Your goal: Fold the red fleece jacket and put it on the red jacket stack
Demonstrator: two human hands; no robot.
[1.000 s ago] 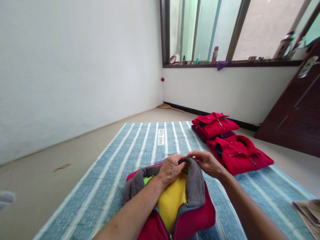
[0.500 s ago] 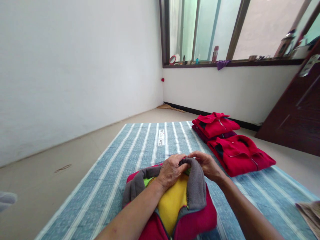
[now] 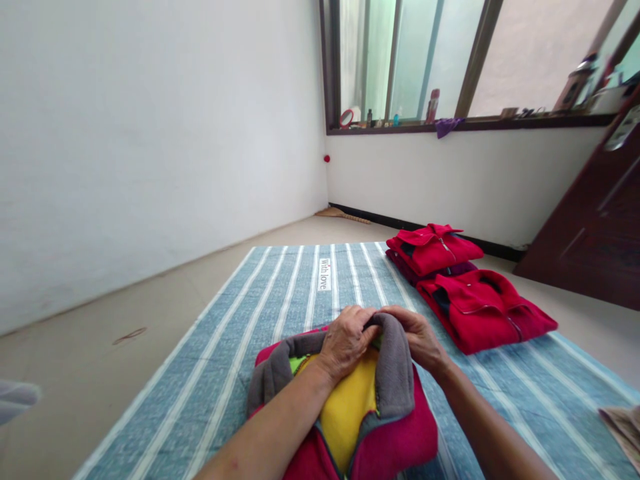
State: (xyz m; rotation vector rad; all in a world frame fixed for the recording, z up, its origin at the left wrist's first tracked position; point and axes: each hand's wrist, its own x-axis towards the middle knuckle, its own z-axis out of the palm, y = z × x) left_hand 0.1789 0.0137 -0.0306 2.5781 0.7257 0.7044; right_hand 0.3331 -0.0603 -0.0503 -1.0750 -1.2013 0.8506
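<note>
A folded fleece jacket (image 3: 400, 437), crimson with a grey collar and yellow lining, lies on the striped blue cloth (image 3: 245, 313) right in front of me. My left hand (image 3: 347, 341) reaches across the lining and pinches the far edge of the grey collar from inside. From the outer right side, my right hand (image 3: 415, 333) grips the same stretch of collar, its fingertips meeting those of the left. The collar partly hides the right fingers. Both hands are closed on the fabric.
Folded red jackets (image 3: 487, 310) lie on the cloth at the right, some stacked farther back. A brown cloth (image 3: 623, 433) sits at the right edge. Beyond stand a white wall (image 3: 165, 133), a window sill (image 3: 480, 125) with small items, and a dark red door (image 3: 585, 227).
My right fingers have curled closer round the collar's outer side. Otherwise the hands and jacket keep nearly the same place; the whole view has shifted slightly.
</note>
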